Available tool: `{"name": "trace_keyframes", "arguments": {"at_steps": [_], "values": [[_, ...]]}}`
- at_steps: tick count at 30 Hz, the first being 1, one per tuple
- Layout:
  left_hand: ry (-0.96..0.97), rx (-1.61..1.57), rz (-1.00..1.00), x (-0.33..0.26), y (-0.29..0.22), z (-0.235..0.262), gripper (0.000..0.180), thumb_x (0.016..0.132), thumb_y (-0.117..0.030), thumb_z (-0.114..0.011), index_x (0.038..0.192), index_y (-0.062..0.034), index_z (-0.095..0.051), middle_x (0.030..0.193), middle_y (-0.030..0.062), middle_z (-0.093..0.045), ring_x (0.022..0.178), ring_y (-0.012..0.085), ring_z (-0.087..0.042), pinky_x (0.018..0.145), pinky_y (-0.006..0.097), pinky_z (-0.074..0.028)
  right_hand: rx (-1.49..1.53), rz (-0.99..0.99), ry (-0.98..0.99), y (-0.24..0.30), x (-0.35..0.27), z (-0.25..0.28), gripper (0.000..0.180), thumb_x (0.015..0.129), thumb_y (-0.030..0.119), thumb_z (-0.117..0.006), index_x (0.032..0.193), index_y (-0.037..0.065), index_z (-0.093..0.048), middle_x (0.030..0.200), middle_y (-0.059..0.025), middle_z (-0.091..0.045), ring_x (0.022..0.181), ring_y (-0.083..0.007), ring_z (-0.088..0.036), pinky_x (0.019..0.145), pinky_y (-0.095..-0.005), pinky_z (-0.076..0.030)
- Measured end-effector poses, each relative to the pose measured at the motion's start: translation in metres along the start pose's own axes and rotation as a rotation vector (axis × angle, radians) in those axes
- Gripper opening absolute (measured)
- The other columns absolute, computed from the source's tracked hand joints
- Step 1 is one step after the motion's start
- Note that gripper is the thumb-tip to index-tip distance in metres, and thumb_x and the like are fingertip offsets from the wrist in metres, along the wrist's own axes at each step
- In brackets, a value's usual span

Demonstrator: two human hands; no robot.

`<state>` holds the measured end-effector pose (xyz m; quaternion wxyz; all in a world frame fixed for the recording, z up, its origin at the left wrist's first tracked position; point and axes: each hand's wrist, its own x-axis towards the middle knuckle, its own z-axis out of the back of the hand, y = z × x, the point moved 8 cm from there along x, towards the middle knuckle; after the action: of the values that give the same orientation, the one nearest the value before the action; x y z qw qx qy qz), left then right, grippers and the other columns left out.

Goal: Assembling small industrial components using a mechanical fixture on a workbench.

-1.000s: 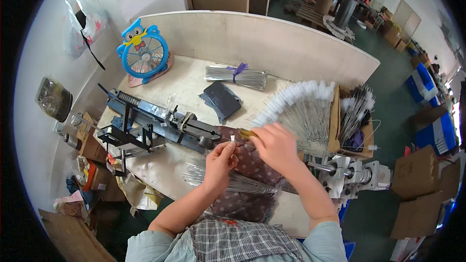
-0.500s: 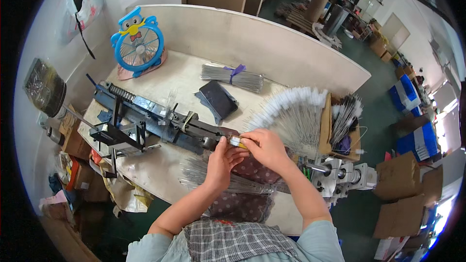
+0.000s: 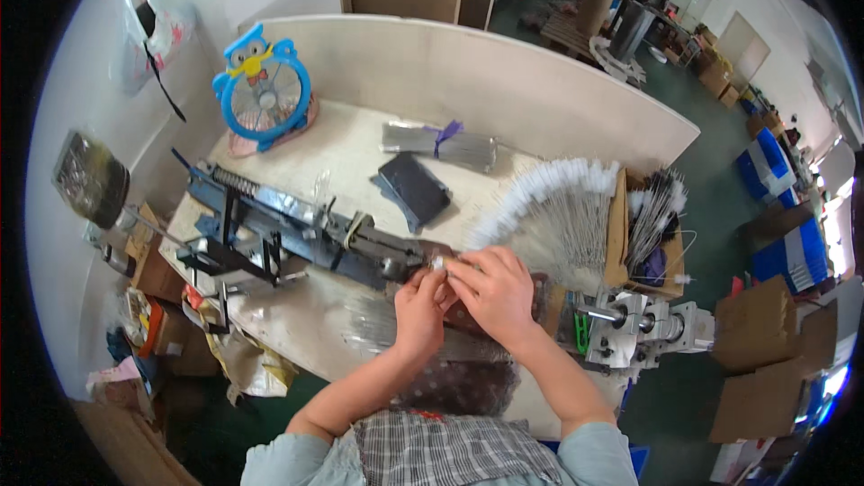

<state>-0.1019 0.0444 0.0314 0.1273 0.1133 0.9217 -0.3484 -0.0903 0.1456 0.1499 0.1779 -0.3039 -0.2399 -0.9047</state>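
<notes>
My left hand (image 3: 420,306) and my right hand (image 3: 493,291) meet at the near right end of a long dark metal fixture (image 3: 346,238). Between their fingertips is a small white and yellow piece (image 3: 440,263), mostly covered by the fingers, so its kind does not show. Both hands are closed around it, thumbs and fingers pressed in. Beneath my wrists lie a bundle of thin wires (image 3: 371,324) and a brown polka-dot cloth (image 3: 459,385).
White-tipped wire brushes (image 3: 549,207) fan out at right beside a cardboard box (image 3: 616,229) of more brushes. A silver clamp machine (image 3: 643,328) stands at the right edge. Farther back lie a dark phone-like slab (image 3: 414,189), a tied wire bundle (image 3: 438,139) and a blue fan (image 3: 267,99).
My fingers have drawn closer together over the small white and yellow piece, hiding more of it. The whole view has shifted slightly, moving the scene a little right and down.
</notes>
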Motion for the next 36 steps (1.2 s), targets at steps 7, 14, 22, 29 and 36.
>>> {"name": "trace_keyframes", "arguments": {"at_steps": [7, 14, 22, 29, 36], "values": [[-0.045, 0.053, -0.022, -0.008, -0.005, -0.009, 0.004, 0.087, -0.006, -0.055, 0.089, -0.0039, -0.052, 0.085, 0.0043, -0.059, 0.079, 0.0133, -0.061, 0.074, 0.029, -0.050, 0.019, -0.015, 0.066, -0.003, -0.005, 0.004, 0.022, 0.069, 0.016, -0.072, 0.091, 0.015, -0.071, 0.090, 0.0018, -0.063, 0.088, -0.0193, -0.057, 0.073, -0.0328, -0.047], [-0.057, -0.054, 0.008, -0.010, -0.006, -0.010, 0.010, 0.088, -0.009, -0.054, 0.078, -0.0084, -0.050, 0.070, -0.0028, -0.049, 0.067, 0.0084, -0.052, 0.068, 0.026, -0.047, 0.068, -0.023, 0.090, -0.002, -0.003, -0.004, 0.021, 0.070, 0.015, -0.071, 0.091, 0.013, -0.070, 0.094, 0.0002, -0.063, 0.091, -0.0201, -0.057, 0.074, -0.0328, -0.048], [-0.028, -0.035, -0.009, -0.004, -0.005, -0.005, 0.007, 0.087, -0.009, -0.055, 0.090, -0.0033, -0.056, 0.086, 0.0052, -0.061, 0.077, 0.0130, -0.060, 0.071, 0.028, -0.049, -0.012, -0.039, 0.041, 0.000, -0.009, 0.002, 0.020, 0.070, 0.015, -0.072, 0.089, 0.011, -0.070, 0.093, 0.0000, -0.064, 0.089, -0.0201, -0.059, 0.073, -0.0321, -0.047], [0.036, -0.071, -0.022, 0.000, 0.002, 0.002, 0.008, 0.089, -0.011, -0.053, 0.087, -0.0052, -0.057, 0.082, 0.0036, -0.060, 0.076, 0.0133, -0.060, 0.074, 0.029, -0.049, 0.023, -0.060, 0.024, 0.005, -0.004, -0.005, 0.027, 0.068, 0.016, -0.073, 0.093, 0.010, -0.068, 0.095, -0.0005, -0.065, 0.090, -0.0195, -0.059, 0.073, -0.0321, -0.047], [-0.114, -0.060, 0.037, -0.007, -0.004, -0.007, 0.012, 0.091, -0.014, -0.052, 0.081, -0.0075, -0.054, 0.071, -0.0017, -0.052, 0.073, 0.0115, -0.057, 0.072, 0.030, -0.048, -0.014, -0.007, 0.008, 0.003, -0.005, -0.001, 0.025, 0.067, 0.018, -0.074, 0.091, 0.012, -0.069, 0.091, 0.0007, -0.065, 0.085, -0.0187, -0.060, 0.072, -0.0314, -0.047]]}}
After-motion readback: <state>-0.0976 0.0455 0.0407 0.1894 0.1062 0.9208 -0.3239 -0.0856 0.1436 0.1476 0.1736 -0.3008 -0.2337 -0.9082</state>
